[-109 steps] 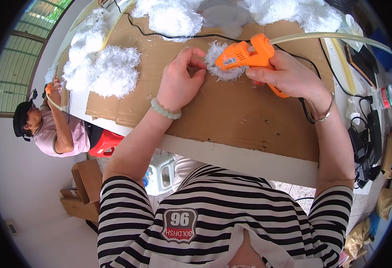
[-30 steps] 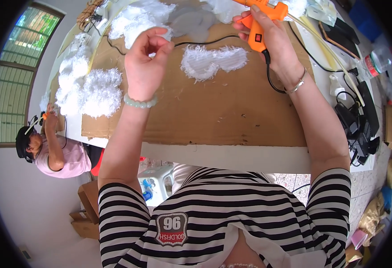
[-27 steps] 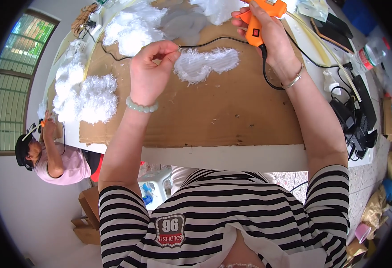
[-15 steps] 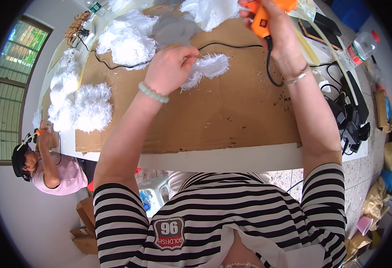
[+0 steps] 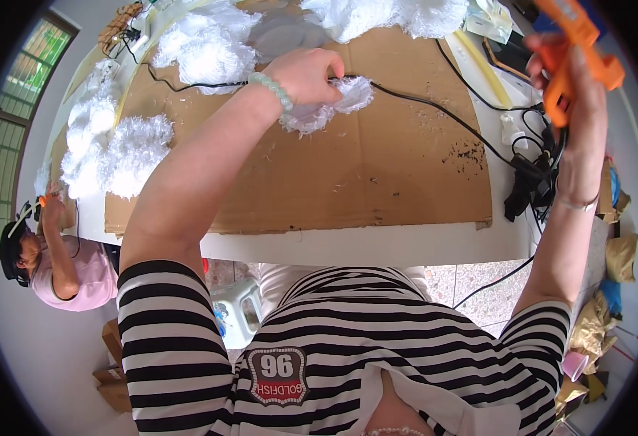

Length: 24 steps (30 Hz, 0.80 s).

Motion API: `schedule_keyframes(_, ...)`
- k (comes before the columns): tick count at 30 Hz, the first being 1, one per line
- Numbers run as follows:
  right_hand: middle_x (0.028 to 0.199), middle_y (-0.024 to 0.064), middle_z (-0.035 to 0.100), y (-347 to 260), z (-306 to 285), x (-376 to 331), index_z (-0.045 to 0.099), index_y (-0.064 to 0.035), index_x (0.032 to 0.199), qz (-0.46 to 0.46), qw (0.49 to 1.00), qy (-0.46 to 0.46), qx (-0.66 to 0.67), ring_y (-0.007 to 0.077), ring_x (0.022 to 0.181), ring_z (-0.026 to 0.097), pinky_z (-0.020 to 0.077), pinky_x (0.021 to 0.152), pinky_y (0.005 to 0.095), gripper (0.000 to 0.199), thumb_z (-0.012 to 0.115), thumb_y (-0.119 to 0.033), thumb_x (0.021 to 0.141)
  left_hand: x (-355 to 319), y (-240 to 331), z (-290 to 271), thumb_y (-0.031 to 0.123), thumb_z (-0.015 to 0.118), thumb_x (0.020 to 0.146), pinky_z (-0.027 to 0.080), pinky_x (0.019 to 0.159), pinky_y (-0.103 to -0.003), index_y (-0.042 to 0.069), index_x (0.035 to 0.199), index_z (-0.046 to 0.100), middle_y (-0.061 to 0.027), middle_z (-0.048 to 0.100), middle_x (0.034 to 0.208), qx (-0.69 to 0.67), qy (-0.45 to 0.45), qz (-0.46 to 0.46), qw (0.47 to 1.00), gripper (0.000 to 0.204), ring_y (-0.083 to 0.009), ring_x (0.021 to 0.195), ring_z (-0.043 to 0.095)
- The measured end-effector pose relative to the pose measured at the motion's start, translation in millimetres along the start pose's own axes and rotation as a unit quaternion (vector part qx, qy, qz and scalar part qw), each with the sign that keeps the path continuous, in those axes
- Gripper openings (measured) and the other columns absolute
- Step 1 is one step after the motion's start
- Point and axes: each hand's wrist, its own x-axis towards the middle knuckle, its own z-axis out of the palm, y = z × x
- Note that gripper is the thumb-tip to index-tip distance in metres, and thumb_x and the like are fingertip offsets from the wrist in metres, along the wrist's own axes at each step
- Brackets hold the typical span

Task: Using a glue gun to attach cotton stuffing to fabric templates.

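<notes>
My left hand (image 5: pixel 306 78) is over the cardboard (image 5: pixel 348 182), its fingers curled down onto a small white fringed piece (image 5: pixel 351 96). Its fingertips press at the piece, partly hidden by the hand itself. Out past the right side of the table, my right hand (image 5: pixel 586 91) grips an orange glue gun (image 5: pixel 576 33), held up in the air. A black cord hangs from the gun's handle. Big white fluffy bundles (image 5: pixel 206 47) lie behind my left hand, and another fluffy piece (image 5: pixel 139 149) rests on the cardboard's left edge.
Black cords (image 5: pixel 442 109) cross the cardboard to black plugs and adapters (image 5: pixel 526 182) at the table's right edge. A yellowish strip (image 5: pixel 482 69) lies at the back right. At far left another person (image 5: pixel 72 272) works. Below the table stands a white stool (image 5: pixel 240 312).
My right hand has swung the glue gun rightward, away from my left hand and off the cardboard. My left hand has shifted slightly right and up over the white fringed piece.
</notes>
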Motion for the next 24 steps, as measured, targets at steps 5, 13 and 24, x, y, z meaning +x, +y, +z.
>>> schedule_keyframes(5, 0.095, 0.0048, 0.064, 37.2, 30.8, -31.7, 0.059, -0.0028, 0.104, 0.159, 0.971, -0.168, -0.063, 0.0099, 0.080, 0.057, 0.0454, 0.065, 0.0231, 0.031, 0.054, -0.030, 0.090, -16.6, -0.3, 3.5, 0.025, 0.070, 0.067, 0.046, 0.077, -0.036, 0.010, 0.094, 0.058, -0.0060, 0.064, 0.084, 0.015, 0.047, -0.012, 0.999, 0.033, -0.0233, 0.083, 0.060)
schedule_keyframes(13, 0.090, 0.0016, 0.061, 58.7, 62.7, -22.9, 0.058, -0.0023, 0.102, 0.217, 0.903, -0.320, -0.189, 0.0096, 0.078, 0.055, 0.0458, 0.072, 0.0249, 0.026, 0.060, -0.024, 0.088, -52.2, 3.4, 23.5, 0.008, 0.064, 0.074, 0.044, 0.076, -0.040, 0.007, 0.079, 0.058, -0.0074, 0.060, 0.070, 0.024, 0.333, 0.234, 0.913, 0.008, -0.0260, 0.068, 0.057)
schedule_keyframes(24, 0.078, -0.0005, 0.063, 64.1, 49.0, 26.8, 0.062, -0.0060, 0.099, 0.096, 0.970, -0.120, -0.189, 0.0041, 0.065, 0.051, 0.0369, 0.056, 0.0188, 0.038, 0.054, -0.042, 0.088, -41.8, -25.7, 27.2, 0.008, 0.058, 0.077, 0.045, 0.061, -0.040, 0.004, 0.080, 0.060, -0.0116, 0.061, 0.070, 0.047, 0.297, 0.178, 0.937, 0.005, -0.0301, 0.065, 0.057)
